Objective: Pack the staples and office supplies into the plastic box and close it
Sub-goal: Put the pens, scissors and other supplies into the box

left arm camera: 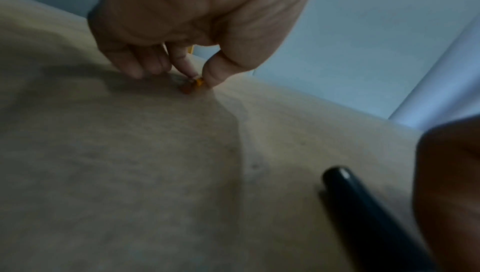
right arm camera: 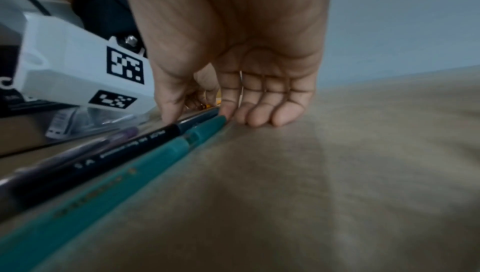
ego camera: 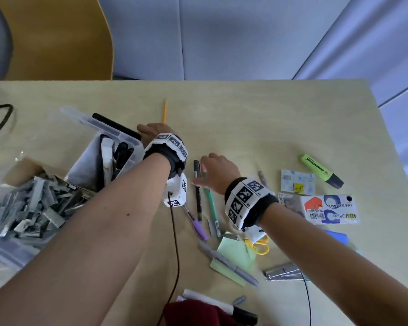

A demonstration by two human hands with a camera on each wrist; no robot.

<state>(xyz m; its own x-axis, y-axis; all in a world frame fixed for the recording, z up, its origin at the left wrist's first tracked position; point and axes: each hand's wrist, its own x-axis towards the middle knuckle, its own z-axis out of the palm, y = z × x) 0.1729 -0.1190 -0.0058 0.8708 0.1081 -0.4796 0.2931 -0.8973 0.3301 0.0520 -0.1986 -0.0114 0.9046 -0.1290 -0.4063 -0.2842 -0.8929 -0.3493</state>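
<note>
Toward ten o'clock on the desk (ego camera: 257,118), the plastic box (ego camera: 108,158) is standing open. Left hand (left arm camera: 182,30) is pinching the pencil (ego camera: 164,111)'s eraser end, mostly hiding it. Right hand (right arm camera: 233,71), fingers straight together, is touching the black pen (ego camera: 197,184) and teal pen (right arm camera: 130,169). Bare desk is lying toward twelve.
</note>
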